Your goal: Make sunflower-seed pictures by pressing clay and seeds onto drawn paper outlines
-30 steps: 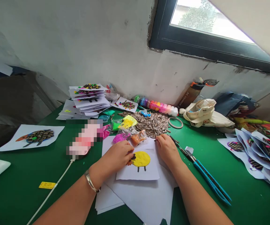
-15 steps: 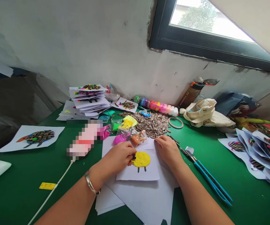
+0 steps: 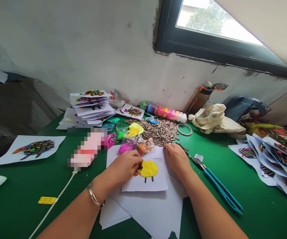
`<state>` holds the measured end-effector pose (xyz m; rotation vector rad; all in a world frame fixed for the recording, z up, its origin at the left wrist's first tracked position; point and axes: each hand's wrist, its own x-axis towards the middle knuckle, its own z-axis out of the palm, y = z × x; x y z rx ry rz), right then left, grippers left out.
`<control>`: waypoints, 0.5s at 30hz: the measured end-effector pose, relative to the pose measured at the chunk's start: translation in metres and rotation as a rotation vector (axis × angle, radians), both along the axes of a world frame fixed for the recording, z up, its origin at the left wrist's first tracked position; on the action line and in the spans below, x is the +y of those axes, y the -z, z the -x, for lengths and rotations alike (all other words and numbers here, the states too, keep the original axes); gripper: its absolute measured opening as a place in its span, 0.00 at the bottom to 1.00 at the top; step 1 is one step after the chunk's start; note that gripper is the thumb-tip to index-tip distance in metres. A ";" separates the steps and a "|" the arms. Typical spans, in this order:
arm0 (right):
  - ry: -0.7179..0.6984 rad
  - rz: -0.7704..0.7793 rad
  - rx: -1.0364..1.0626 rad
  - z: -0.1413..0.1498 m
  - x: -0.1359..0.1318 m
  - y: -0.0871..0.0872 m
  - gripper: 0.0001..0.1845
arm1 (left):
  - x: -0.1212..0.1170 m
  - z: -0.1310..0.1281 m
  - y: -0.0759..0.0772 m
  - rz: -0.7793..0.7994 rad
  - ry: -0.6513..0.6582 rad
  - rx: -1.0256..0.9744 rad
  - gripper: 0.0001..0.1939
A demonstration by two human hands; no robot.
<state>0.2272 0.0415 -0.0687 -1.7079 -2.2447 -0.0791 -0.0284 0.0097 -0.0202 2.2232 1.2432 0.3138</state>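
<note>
Yellow oval (image 3: 149,169) w/ two short dark legs (image 3: 148,179) lies on a card (image 3: 153,187), atop loose white sheets (image 3: 158,209) on a green table (image 3: 68,182). L hand (image 3: 127,167), w/ bracelet (image 3: 93,196) at wrist, is at oval's L end, over the dark & orange parts (image 3: 136,173) there; its grip is narrow, fingers bunched, but cannot tell if anything is held. R hand (image 3: 177,159) rests on the sheets R of the card, fingertips at the near edge of the seeds (image 3: 159,131); grip narrow, contents too small to tell.

Btwn the hands & beyond the card: purple packet (image 3: 125,147) & orange packet (image 3: 144,146); yellow packet (image 3: 135,129) & green packet (image 3: 121,133) lie farther back. Ring (image 3: 184,130) is just R of seeds; clay tubs (image 3: 165,113) lie behind. Blue-handled tool (image 3: 223,191) lies R of R forearm. Far R: bottle (image 3: 199,99), cloth bag (image 3: 208,119), & overlapping pics (image 3: 275,159). Far L: bird pic (image 3: 39,148), pic stack (image 3: 91,108), & a pixelated pink item (image 3: 88,149) w/ white cable (image 3: 56,200).
</note>
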 end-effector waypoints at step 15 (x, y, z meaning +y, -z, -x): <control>-0.014 0.003 0.231 -0.008 0.000 0.000 0.13 | 0.002 -0.001 -0.009 0.040 -0.015 -0.006 0.14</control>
